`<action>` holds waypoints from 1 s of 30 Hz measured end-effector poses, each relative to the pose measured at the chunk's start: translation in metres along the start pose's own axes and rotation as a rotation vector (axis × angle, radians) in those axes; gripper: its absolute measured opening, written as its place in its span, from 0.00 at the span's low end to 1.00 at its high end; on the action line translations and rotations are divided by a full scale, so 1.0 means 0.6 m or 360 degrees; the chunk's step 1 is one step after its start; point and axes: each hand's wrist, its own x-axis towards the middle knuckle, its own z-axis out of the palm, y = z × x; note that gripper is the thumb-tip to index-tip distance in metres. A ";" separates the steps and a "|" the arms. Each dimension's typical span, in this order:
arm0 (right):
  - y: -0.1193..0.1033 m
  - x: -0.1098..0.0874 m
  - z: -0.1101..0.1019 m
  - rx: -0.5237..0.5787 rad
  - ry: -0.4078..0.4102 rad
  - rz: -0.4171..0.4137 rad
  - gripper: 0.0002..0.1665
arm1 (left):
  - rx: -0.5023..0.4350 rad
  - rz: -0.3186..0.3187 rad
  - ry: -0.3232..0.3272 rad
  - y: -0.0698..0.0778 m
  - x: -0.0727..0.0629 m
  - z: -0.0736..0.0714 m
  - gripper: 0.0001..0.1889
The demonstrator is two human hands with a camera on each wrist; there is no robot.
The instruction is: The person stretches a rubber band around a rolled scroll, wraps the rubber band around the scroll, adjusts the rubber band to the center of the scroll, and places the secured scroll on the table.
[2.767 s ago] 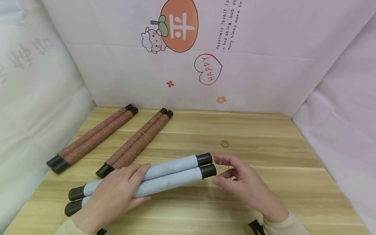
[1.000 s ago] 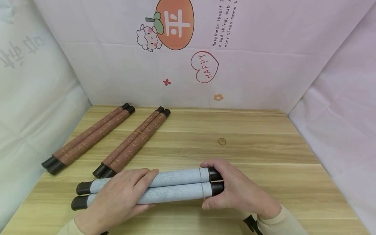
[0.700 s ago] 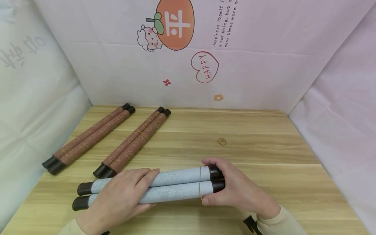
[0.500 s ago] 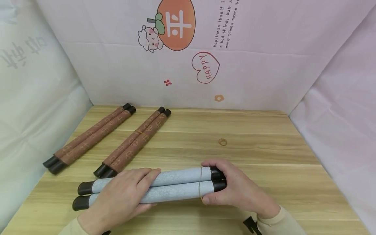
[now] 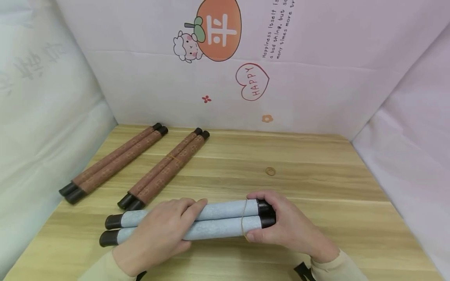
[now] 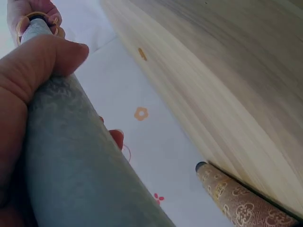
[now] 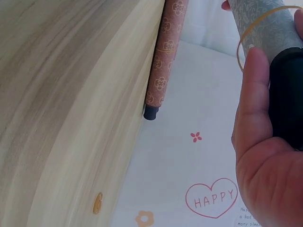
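White cloth with printed cartoons hangs behind a wood-grain table. Low over the near side of the table, two light-blue rolls lie side by side between the person's hands. The left hand is over their middle, fingers curled round them. The right hand grips the black end caps, thumb on the near side and fingers on the far; I can't tell whether its fingertips also pinch the band. That rubber band now crosses both rolls just short of the caps; nearly three seconds ago the right hand held it stretched, clear of the ends. Further back, the banded brown pair and the outer brown pair haven't moved on the table, and neither has the small loose band.
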 end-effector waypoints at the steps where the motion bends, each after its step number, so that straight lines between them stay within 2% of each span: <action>1: 0.000 -0.001 -0.001 0.0012 0.0002 0.0009 0.43 | -0.0012 0.0001 0.0003 0.001 0.003 0.001 0.50; 6: 0.000 -0.001 0.000 0.0034 -0.0003 0.0040 0.43 | -0.0082 0.0037 0.0023 0.007 0.019 0.008 0.48; 10: 0.000 0.000 0.002 0.0038 -0.0011 0.0051 0.44 | -0.0112 0.0034 0.0035 0.010 0.022 0.011 0.47; 15: -0.003 0.005 0.000 0.0005 0.0015 0.0045 0.55 | -0.0108 -0.0028 0.0084 0.012 0.020 0.010 0.48; 18: -0.008 0.006 -0.003 -0.0048 0.0086 0.0018 0.62 | -0.0091 -0.0039 0.0172 0.014 0.023 0.010 0.47; 20: -0.012 0.006 -0.002 -0.0131 0.0191 -0.0051 0.64 | -0.0076 -0.0043 0.0235 0.015 0.025 0.010 0.47; 22: -0.017 0.006 0.002 -0.0235 0.0355 -0.0151 0.62 | -0.0052 -0.0048 0.0285 0.015 0.027 0.010 0.47; 27: -0.032 0.009 0.021 -0.0696 0.0867 -0.0546 0.38 | 0.0010 -0.0067 0.0325 0.016 0.030 0.012 0.48; 30: -0.041 0.011 0.037 -0.0966 0.1055 -0.0739 0.35 | 0.0049 -0.0082 0.0333 0.018 0.032 0.013 0.49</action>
